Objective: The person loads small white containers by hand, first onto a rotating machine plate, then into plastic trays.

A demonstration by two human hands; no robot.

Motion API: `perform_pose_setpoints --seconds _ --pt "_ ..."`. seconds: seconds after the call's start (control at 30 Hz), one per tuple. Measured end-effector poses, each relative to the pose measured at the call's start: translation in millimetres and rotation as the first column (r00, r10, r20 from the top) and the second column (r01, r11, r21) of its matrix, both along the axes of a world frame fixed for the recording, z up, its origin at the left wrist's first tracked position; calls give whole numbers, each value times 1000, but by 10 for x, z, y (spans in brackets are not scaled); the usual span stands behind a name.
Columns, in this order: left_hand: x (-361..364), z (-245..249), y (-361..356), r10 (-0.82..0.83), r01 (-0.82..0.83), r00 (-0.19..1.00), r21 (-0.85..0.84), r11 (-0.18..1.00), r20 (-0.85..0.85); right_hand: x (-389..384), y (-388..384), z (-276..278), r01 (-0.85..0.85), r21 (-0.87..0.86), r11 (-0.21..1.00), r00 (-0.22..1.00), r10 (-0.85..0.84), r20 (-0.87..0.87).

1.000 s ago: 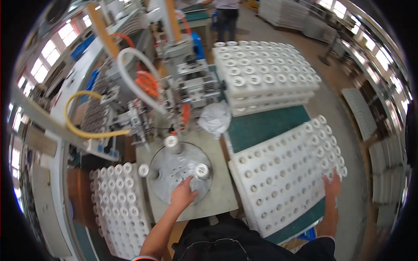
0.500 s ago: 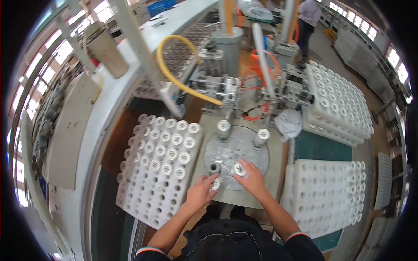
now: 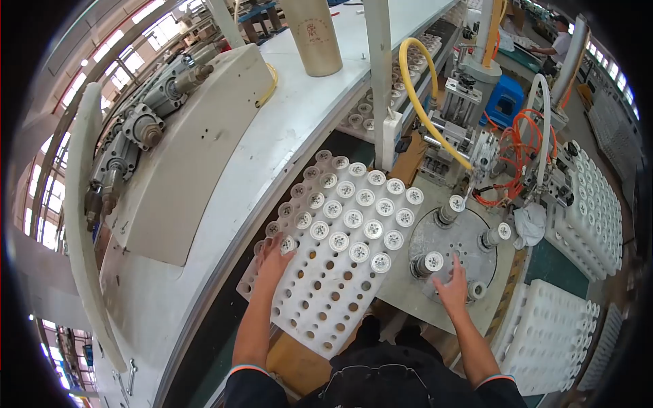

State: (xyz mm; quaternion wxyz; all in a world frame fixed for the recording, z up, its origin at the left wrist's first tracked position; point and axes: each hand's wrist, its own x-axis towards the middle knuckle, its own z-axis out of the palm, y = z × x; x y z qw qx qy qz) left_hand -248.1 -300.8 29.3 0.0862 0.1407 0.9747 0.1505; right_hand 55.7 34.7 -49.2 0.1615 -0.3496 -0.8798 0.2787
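My left hand (image 3: 273,257) is at the left side of the white perforated tray (image 3: 320,306), its fingers closed on a white round part (image 3: 288,244) at the end of a row. Rows of similar parts stand in the back half of this tray. My right hand (image 3: 452,289) hangs over the round metal plate (image 3: 435,234) with its fingers apart and nothing between them. On the plate, a white-topped part (image 3: 433,261) sits in a holder left of that hand. An empty holder (image 3: 477,290) is just to its right. Two more topped holders stand farther back.
Behind the plate is a metal clamp machine (image 3: 456,136) with a yellow hose (image 3: 415,88) and orange tubes (image 3: 524,149). White trays (image 3: 544,333) lie at the right. A long pale bench (image 3: 224,197) runs along the left. Another person (image 3: 561,44) is at the far back right.
The view has swung left. My left hand has gone from the round plate to the left tray. My right hand has let go of a white-topped part and opened.
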Motion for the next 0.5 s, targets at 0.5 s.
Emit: perform_pose_setpoints --seconds 0.5 --pt "1151 -499 101 -542 542 840 15 840 -11 128 88 352 -75 319 945 994 96 -53"
